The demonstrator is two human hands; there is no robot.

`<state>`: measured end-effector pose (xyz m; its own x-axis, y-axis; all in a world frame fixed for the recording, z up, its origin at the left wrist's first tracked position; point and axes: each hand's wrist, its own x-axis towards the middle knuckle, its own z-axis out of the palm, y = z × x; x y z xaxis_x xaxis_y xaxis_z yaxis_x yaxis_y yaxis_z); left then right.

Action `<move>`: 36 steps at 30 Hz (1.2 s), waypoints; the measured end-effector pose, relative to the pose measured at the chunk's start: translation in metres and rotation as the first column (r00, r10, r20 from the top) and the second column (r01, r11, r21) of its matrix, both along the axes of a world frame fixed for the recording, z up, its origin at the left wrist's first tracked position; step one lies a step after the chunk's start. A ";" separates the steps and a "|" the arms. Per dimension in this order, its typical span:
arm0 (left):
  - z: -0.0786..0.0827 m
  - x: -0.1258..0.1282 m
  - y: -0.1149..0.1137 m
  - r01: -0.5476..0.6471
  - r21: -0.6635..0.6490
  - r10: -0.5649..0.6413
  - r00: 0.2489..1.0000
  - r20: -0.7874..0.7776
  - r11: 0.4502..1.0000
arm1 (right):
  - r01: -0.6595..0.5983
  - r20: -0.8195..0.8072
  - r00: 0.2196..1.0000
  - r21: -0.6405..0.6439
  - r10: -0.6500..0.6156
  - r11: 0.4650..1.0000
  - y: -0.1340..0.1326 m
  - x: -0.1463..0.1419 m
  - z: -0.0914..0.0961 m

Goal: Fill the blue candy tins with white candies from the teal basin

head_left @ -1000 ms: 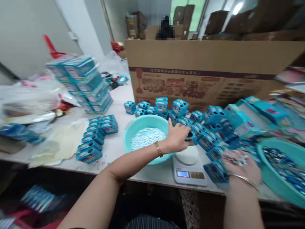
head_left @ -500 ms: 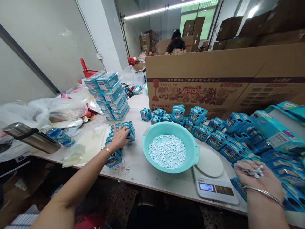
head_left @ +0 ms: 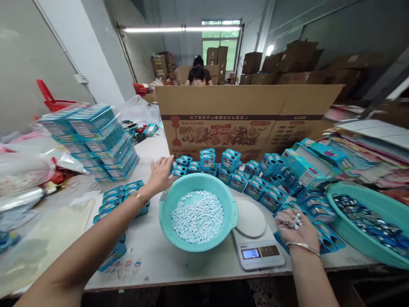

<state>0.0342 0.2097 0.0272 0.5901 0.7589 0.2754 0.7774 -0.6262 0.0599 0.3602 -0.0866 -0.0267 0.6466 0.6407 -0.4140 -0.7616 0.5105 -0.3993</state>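
Observation:
My left hand point(head_left: 160, 174) is stretched out beyond the left rim of a turquoise basin point(head_left: 163, 221), fingers extended, with no object visible in it. Its fingertips are close to a cluster of small blue printed boxes point(head_left: 179, 171); whether they touch is unclear. Inside the basin lies a heap of small white candies point(head_left: 198, 217). Palm up at the right, my right hand point(head_left: 295, 230) cups several white candies point(head_left: 298, 221), above more blue boxes. A white kitchen scale point(head_left: 251, 219) with a lit display stands between the basin and that hand.
Wrapped blue cartons point(head_left: 96, 140) form a stack at left, with rows of blue boxes point(head_left: 111, 198) before it. Behind the basin stands a large cardboard box point(head_left: 223, 102); people are beyond it. Another turquoise basin point(head_left: 354, 238) at right holds shiny blue packets.
My left hand has left the rows of boxes at left and moved right, towards the cluster behind the basin. The view has turned right. My right hand still cups the candies.

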 end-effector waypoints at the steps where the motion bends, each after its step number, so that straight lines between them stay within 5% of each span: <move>1: 0.008 0.027 0.007 0.075 -0.017 -0.075 0.997 0.006 0.997 | -0.006 -0.001 1.000 0.007 0.006 1.000 0.000 0.000 -0.003; 5: 0.019 0.130 0.029 0.143 -0.129 -0.141 0.990 0.023 0.981 | -0.013 0.027 1.000 0.042 0.011 0.999 -0.006 0.010 -0.021; 9: 0.010 0.183 0.043 0.074 -0.214 -0.092 0.993 -0.079 0.974 | 0.048 0.041 0.998 0.092 -0.052 0.995 -0.028 0.031 -0.034; 13: 0.011 0.186 0.043 0.061 -0.231 -0.085 0.992 -0.096 0.971 | 0.084 0.036 0.995 0.153 -0.091 0.985 -0.051 0.047 -0.039; 16: 0.028 0.176 0.024 0.106 -0.178 -0.112 0.993 -0.022 0.978 | 0.096 0.029 0.994 0.186 -0.103 0.978 -0.059 0.049 -0.041; 19: 0.049 0.172 -0.019 0.277 -0.112 -0.262 0.956 0.129 0.954 | 0.079 0.049 0.995 0.223 -0.092 0.971 -0.058 0.045 -0.041; 22: 0.054 0.176 -0.082 0.480 -0.125 -0.451 0.868 0.206 0.868 | 0.016 0.094 0.995 0.266 -0.043 0.964 -0.053 0.038 -0.039; 25: 0.031 0.185 -0.145 0.543 -0.214 -0.513 0.839 0.183 0.812 | -0.035 0.128 0.992 0.293 -0.003 0.955 -0.056 0.032 -0.035; 28: -0.007 0.195 -0.183 0.477 -0.332 -0.480 0.874 0.078 0.814 | -0.011 0.105 0.994 0.298 -0.022 0.954 -0.069 0.032 -0.034; 32: -0.044 0.203 -0.197 0.406 -0.409 -0.454 0.890 -0.025 0.817 | 0.007 0.121 0.991 0.324 -0.049 0.946 -0.089 0.036 -0.041; 36: -0.053 0.203 -0.197 0.418 -0.414 -0.471 0.882 -0.028 0.808 | -0.023 0.177 0.983 0.349 -0.041 0.937 -0.094 0.038 -0.045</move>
